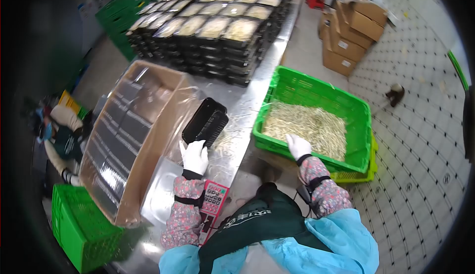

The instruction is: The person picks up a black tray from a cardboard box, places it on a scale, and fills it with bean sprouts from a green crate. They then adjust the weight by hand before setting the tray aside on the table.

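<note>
My left hand (196, 158), in a white glove, grips the near end of a black plastic tray (204, 120) above the metal table. The tray is tilted, and its inside looks bare. My right hand (298, 147), also gloved, is over the near side of a green crate (319, 82), at the edge of a heap of pale, thin strands like bean sprouts (309, 125). Its fingers look stretched out, with nothing visible in them. Under my left forearm is a weighing scale with a red keypad (214, 198) and a metal pan (157, 190).
A cardboard box (161, 118) of stacked black trays stands left on the metal table (242, 120). Stacked filled packs (213, 29) cover the far end. Another person (67, 140) is at the left. A green crate (81, 229) stands lower left, cardboard boxes (354, 36) upper right.
</note>
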`<action>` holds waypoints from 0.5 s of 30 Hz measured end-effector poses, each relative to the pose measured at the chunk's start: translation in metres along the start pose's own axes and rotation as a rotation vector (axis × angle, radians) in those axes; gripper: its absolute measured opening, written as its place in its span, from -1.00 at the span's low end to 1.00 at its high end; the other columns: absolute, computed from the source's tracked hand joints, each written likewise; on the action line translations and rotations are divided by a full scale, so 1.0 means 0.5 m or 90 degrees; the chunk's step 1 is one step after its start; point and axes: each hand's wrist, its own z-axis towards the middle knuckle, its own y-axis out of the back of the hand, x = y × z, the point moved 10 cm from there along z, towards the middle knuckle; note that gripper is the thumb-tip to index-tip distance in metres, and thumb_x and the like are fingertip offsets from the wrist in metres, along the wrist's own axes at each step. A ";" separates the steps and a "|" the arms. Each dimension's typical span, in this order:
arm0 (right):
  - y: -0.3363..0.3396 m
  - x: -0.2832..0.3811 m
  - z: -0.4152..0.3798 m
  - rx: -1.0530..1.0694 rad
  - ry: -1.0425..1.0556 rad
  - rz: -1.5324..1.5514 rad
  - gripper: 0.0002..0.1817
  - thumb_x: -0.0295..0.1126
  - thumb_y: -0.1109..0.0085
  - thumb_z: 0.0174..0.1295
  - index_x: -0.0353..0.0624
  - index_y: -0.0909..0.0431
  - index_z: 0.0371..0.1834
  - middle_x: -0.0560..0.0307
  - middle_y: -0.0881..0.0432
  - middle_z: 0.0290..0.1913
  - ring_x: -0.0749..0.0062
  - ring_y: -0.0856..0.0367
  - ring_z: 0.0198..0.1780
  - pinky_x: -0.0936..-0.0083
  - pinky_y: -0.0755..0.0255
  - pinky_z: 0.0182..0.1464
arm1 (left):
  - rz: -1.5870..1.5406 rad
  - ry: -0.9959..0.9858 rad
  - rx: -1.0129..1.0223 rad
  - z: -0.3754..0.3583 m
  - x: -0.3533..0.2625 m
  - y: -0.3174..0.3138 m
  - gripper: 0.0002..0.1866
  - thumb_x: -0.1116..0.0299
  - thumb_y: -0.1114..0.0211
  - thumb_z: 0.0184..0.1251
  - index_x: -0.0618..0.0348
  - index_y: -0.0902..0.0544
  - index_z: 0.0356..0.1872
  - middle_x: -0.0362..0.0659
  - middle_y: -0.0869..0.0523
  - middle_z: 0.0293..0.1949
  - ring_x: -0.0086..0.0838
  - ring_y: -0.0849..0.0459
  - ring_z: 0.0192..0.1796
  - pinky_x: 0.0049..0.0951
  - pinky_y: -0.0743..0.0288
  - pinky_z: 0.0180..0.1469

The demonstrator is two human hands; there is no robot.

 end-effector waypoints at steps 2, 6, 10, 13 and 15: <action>0.025 0.014 -0.008 0.086 -0.064 -0.012 -0.46 0.11 0.22 0.41 -0.06 -0.66 -0.12 -0.10 -0.70 -0.22 -0.06 -0.66 -0.18 0.09 -0.50 -0.06 | 0.028 -0.031 0.025 0.029 0.009 -0.105 -0.77 0.39 -0.25 0.18 0.06 -0.66 -0.11 -0.13 -0.68 -0.23 -0.25 -0.64 -0.07 0.22 0.01 0.42; -0.056 -0.068 0.022 0.128 -0.035 0.366 -0.49 0.04 0.07 0.39 -0.18 -0.61 0.01 -0.10 -0.69 -0.12 0.15 -0.66 -0.05 0.25 -0.48 0.02 | 0.153 0.028 0.257 0.043 0.050 -0.258 -0.57 0.30 -0.37 0.06 -0.02 -0.61 0.03 -0.15 -0.64 0.04 -0.25 -0.40 0.34 0.37 0.12 0.41; 0.010 -0.244 0.111 0.173 -0.109 0.608 -0.32 -0.11 -0.27 0.25 -0.41 -0.37 0.28 -0.13 -0.51 0.24 0.25 -0.46 0.27 0.37 -0.30 0.33 | 0.007 -0.045 0.099 0.106 -0.061 -0.194 -0.27 0.29 -0.48 0.00 0.04 -0.44 0.30 -0.09 -0.51 0.25 -0.11 -0.32 0.41 0.13 -0.01 0.43; 0.035 -0.397 0.220 0.125 -0.192 0.549 -0.09 -0.03 -0.40 0.10 -0.45 -0.24 0.36 -0.28 -0.39 0.33 0.11 -0.38 0.36 0.33 -0.25 0.37 | -0.210 0.013 0.034 0.146 -0.131 -0.207 -0.57 0.53 -0.33 0.19 0.23 -0.57 0.13 -0.01 -0.64 0.07 -0.22 -0.59 0.15 -0.34 -0.42 0.23; 0.020 -0.425 0.300 0.158 -0.157 0.373 0.02 0.06 -0.42 0.01 -0.45 -0.22 0.38 -0.32 -0.36 0.35 0.03 -0.33 0.39 0.32 -0.20 0.41 | -0.300 0.039 0.081 0.171 -0.194 -0.266 -0.65 0.50 -0.28 0.25 0.26 -0.60 0.08 -0.02 -0.69 -0.05 -0.25 -0.67 -0.01 -0.35 -0.50 0.13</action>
